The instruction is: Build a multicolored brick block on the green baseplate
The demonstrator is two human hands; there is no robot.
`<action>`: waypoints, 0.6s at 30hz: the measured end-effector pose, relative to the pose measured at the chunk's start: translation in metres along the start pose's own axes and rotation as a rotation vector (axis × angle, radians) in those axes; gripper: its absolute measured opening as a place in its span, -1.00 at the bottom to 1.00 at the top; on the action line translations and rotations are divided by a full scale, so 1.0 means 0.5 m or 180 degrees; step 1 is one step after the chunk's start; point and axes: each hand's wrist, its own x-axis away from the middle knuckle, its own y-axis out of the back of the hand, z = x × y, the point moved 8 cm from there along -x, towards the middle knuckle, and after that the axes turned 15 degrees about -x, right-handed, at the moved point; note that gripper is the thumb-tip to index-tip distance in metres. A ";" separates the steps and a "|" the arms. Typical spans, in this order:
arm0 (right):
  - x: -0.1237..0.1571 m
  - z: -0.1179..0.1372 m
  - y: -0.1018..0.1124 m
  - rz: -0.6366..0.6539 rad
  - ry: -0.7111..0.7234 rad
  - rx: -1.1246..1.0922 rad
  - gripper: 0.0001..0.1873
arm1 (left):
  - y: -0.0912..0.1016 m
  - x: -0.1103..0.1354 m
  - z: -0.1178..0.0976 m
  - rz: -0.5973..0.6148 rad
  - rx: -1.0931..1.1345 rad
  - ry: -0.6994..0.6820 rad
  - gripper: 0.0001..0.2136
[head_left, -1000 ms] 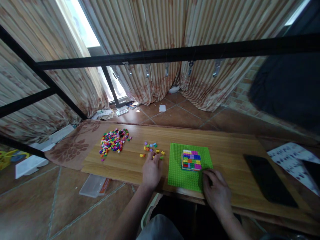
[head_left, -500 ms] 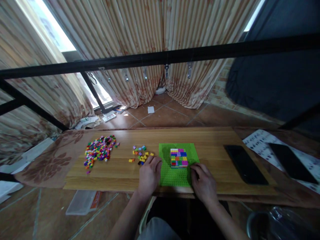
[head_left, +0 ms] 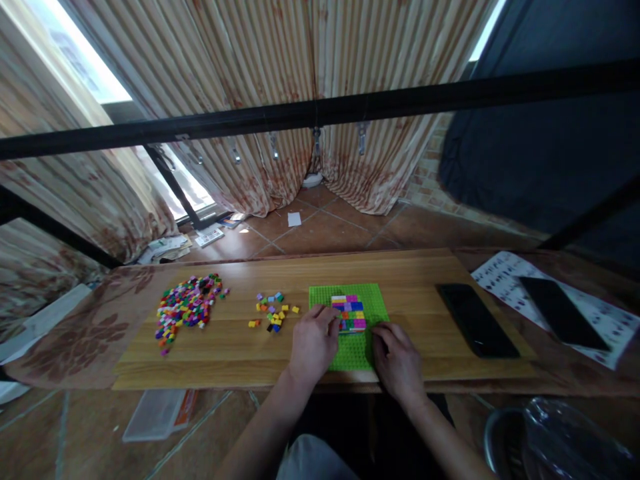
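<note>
A green studded baseplate (head_left: 356, 359) lies on the wooden board, and on it sits a square block of multicoloured toy bricks (head_left: 354, 313). My left hand (head_left: 315, 341) reaches over the baseplate's left side, its fingers pinched together at the left edge of the block; whatever is between the fingertips is too small to make out. At the baseplate's right edge rests my right hand (head_left: 399, 360), fingers curled in and closed, just right of the block. Its fingertips are partly hidden. Left of the baseplate lies a small scatter of loose bricks (head_left: 276, 319), mostly yellow.
A larger pile of mixed bricks (head_left: 187, 303) covers the left part of the wooden board (head_left: 280, 363). To the right lie a black phone (head_left: 477, 321), a printed sheet (head_left: 505, 273) and another dark flat slab (head_left: 563, 313). A black bar (head_left: 280, 117) crosses beyond the board.
My left hand has moved right, from beside the loose bricks to the left edge of the brick block. My right hand stays by the baseplate. The whole view has shifted slightly.
</note>
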 end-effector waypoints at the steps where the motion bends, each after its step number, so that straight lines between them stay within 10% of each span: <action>1: 0.000 0.001 0.000 0.0006 0.0018 -0.0006 -0.75 | 0.000 0.000 0.001 -0.0016 0.0038 0.0049 -0.85; 18: 0.003 -0.003 0.003 -0.0059 0.0092 -0.0008 -0.74 | -0.023 0.007 0.042 -0.0214 0.1078 0.0887 -0.90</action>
